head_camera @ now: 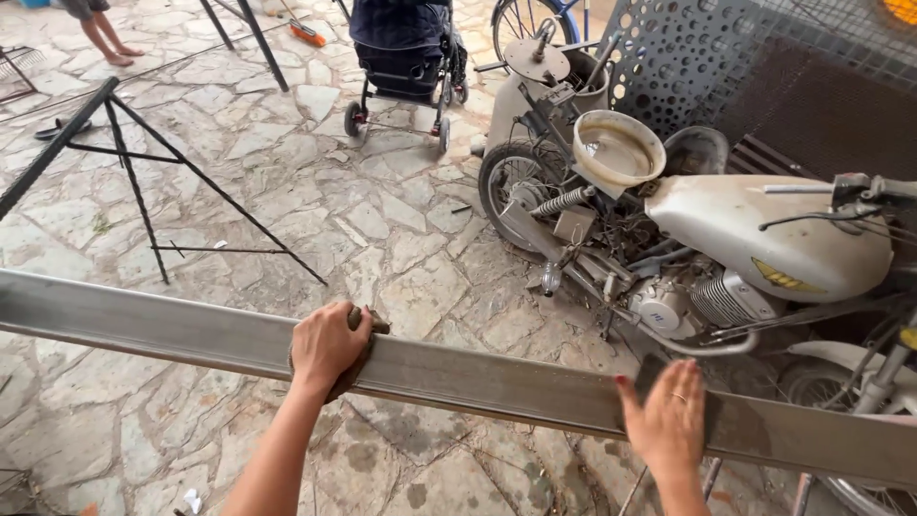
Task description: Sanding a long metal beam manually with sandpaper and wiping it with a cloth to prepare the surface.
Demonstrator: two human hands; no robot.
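A long grey metal beam point(478, 377) runs across the view from the left edge down to the lower right. My left hand point(328, 346) rests on its top edge, closed around a dark brown rag point(368, 325) pressed against the metal. Further right, my right hand point(667, 420) lies flat on the beam's face with fingers apart, a ring on one finger, covering a dark rectangular pad point(651, 371) that shows above the fingers.
An old silver motorcycle point(726, 244) stands just behind the beam at right, with a cream bowl point(619, 148) on it. A black metal trestle point(134, 162) stands at left on stone paving point(382, 210). A dark stroller point(406, 48) and a person's bare legs point(100, 33) are farther back.
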